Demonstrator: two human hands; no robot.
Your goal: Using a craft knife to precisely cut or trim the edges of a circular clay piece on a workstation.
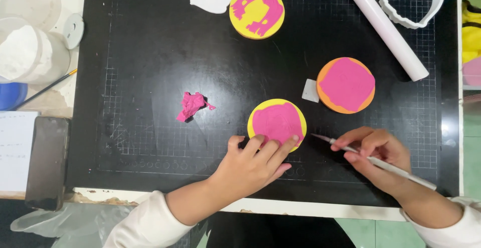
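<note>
A left hand presses spread fingertips on a pink-topped yellow clay disc near the black cutting mat's front edge, while the right hand grips a craft knife, apparently mid-trimming, steady blade control needed.

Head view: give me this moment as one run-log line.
left hand: fingers on yellow disc with pink layer | right hand: holds craft knife, tip beside disc | pink scrap: loose on black mat
</note>
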